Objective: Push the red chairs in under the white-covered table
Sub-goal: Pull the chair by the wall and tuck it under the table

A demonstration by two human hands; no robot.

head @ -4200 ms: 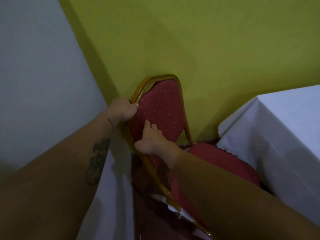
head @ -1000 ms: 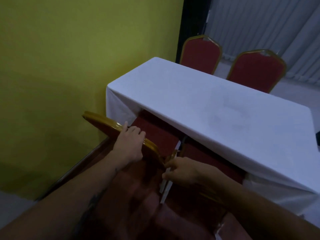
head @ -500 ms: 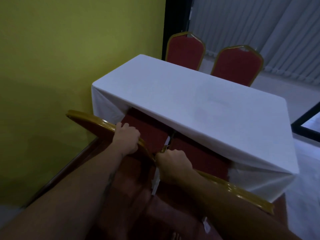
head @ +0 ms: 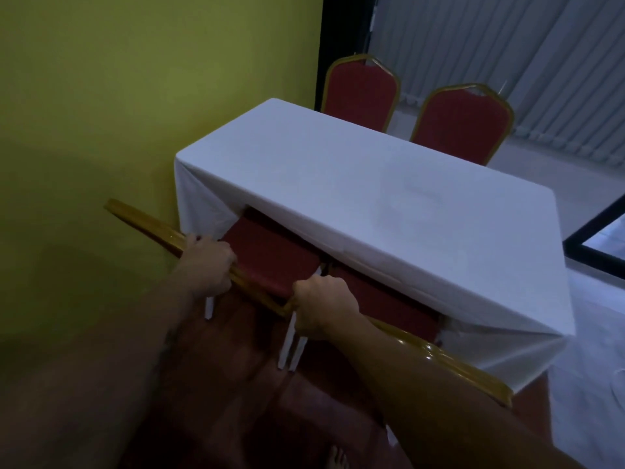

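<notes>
Your left hand (head: 206, 265) and right hand (head: 323, 308) each curl closed over a gold backrest rail: left chair (head: 270, 262), right chair (head: 389, 306), seats partly under the white-covered table (head: 389, 204). Rigid frames likely slide; the cloth may snag.

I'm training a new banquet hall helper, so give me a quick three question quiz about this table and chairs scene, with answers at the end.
1. True or false: both hands grip the gold top rail of the near chairs.
2. How many red chairs stand at the far side of the table?
3. The near seats are: A) fully clear of the cloth, B) partly under the cloth, C) stacked on the table.

Key:
1. True: left hand and right hand hold the near chairs' rail.
2. Two: far left chair, far right chair.
3. B, under the white-covered table.
</notes>
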